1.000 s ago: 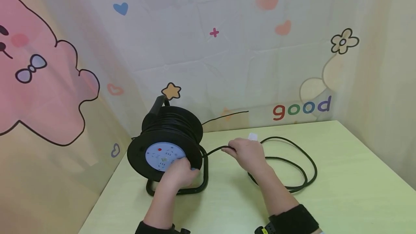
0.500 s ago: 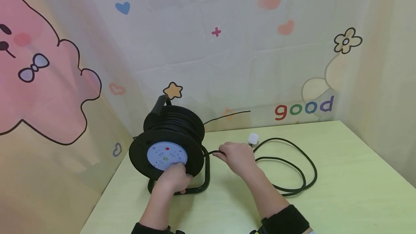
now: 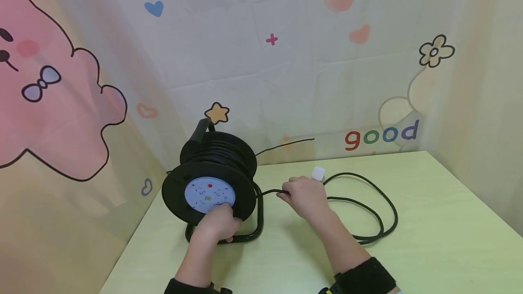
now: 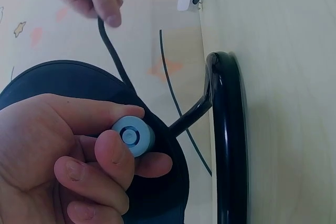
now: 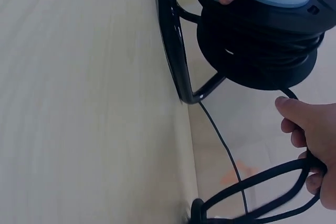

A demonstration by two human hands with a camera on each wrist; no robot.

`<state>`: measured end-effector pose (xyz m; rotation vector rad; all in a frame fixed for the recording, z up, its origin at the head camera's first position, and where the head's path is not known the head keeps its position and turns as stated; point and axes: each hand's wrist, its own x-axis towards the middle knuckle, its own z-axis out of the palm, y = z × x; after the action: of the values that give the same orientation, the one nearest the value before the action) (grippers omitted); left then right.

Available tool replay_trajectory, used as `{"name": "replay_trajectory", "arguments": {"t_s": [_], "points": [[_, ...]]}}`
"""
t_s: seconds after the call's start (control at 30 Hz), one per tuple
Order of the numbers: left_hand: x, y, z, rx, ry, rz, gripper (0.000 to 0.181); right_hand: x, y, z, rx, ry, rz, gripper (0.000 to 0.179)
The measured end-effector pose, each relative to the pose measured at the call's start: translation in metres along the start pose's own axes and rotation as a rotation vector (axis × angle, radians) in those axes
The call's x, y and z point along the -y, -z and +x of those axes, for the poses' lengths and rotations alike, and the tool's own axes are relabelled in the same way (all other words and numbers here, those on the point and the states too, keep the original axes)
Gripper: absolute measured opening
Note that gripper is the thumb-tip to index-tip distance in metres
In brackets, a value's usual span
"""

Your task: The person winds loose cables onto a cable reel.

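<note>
A black cable reel stands on its tubular frame, wound with black cable, a pale blue socket panel on its front. My left hand grips a round pale blue knob at the reel's front, between thumb and fingers in the left wrist view. To the right of the reel, my right hand holds the loose cable that runs off the drum. Behind that hand lies a white plug. The cable's grip point is hidden inside the right fingers.
Loops of cable lie on the pale wooden table right of my right hand. A printed curtain hangs behind the table's back edge. A thin dark line shows on it beside the reel.
My left hand has moved slightly down and left with the knob, and the reel's front panel has turned a little. My right hand shifted left along with the cable, then slightly back right.
</note>
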<state>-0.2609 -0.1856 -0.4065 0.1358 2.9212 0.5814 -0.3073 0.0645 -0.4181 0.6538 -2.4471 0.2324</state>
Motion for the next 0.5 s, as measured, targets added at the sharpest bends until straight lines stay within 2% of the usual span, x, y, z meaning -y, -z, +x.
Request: {"name": "replay_trajectory", "arguments": {"t_s": [0.17, 0.3, 0.5], "points": [[-0.001, 0.002, -0.002, -0.002, -0.006, -0.007, 0.029, -0.015, 0.010, -0.008, 0.108, -0.059, -0.028, 0.034], [-0.001, 0.002, -0.002, 0.002, 0.000, -0.011, 0.030, -0.028, 0.016, -0.016, 0.191, -0.074, -0.030, 0.039], [0.001, 0.002, -0.002, 0.004, 0.005, -0.011, 0.031, -0.047, 0.020, -0.028, 0.310, -0.112, -0.016, 0.036]]}}
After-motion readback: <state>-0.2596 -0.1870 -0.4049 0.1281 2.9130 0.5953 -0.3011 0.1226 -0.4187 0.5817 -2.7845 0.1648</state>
